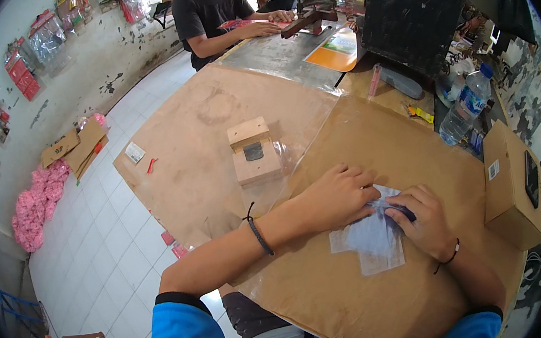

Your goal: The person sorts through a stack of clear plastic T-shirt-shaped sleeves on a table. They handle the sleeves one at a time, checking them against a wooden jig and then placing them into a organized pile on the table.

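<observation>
A small stack of clear, bluish plastic sleeves [376, 243] lies fanned on the brown-paper-covered table [322, 282] in front of me. My left hand [341, 196] reaches across from the left, its curled fingers closed at the stack's upper edge. On the other side my right hand [423, 219] pinches the sleeves between thumb and fingers, and a folded or bunched part shows there. The fingertips of both hands are close together, partly hiding the plastic. Beyond my left forearm stands a pale wooden block jig [256, 160] with a dark inset patch.
A cardboard box [514, 183] stands at the right edge, behind it a water bottle [468, 105] and a yellow tube [421, 114]. A black panel [409, 16] rises at the back right. Across the table a person [215, 23] works beside a metal press [315, 16]. Pink bundles [41, 199] lie on the floor.
</observation>
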### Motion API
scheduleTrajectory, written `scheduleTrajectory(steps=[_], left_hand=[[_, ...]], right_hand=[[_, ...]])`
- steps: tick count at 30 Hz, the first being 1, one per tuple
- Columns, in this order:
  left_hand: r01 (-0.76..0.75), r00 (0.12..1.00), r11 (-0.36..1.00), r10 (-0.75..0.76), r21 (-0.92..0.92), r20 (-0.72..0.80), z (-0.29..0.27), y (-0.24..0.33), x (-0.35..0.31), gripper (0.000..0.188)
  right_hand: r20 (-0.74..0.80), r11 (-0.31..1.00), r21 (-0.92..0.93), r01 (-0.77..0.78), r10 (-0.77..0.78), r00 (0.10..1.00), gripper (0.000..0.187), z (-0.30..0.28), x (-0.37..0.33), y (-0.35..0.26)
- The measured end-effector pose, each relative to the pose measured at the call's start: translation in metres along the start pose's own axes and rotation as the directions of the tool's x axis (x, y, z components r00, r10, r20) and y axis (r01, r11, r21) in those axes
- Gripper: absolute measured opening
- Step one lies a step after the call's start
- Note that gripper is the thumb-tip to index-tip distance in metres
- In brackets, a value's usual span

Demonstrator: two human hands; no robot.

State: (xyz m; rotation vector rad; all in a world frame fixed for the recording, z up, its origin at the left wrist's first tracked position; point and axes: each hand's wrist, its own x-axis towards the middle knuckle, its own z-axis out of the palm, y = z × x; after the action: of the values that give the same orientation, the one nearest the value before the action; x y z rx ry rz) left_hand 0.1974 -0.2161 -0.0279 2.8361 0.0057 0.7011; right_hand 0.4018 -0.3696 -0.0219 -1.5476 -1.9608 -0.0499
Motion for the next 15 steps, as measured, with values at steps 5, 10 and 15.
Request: scheduleTrajectory(steps=[5, 10, 15], left_hand=[[0.006, 1.000, 1.000, -0.006, -0.021, -0.005, -0.003, -0.002, -0.001, 0.029], [0.031, 0.999, 0.999, -0.030, -0.044, 0.026, -0.014, -0.006, 0.001, 0.029], [0.040, 0.999, 0.997, -0.039, -0.073, 0.012, -0.017, -0.006, 0.002, 0.025]], right_hand=[[0.027, 1.000, 0.015, -0.019, 0.019, 0.999, 0.021, -0.001, 0.001, -0.001], [0.033, 0.999, 0.019, -0.027, 0.026, 0.999, 0.021, -0.003, 0.000, 0.001], [0.031, 0.992, 0.085, -0.097, 0.095, 0.995, 0.029, -0.002, -0.002, 0.004]])
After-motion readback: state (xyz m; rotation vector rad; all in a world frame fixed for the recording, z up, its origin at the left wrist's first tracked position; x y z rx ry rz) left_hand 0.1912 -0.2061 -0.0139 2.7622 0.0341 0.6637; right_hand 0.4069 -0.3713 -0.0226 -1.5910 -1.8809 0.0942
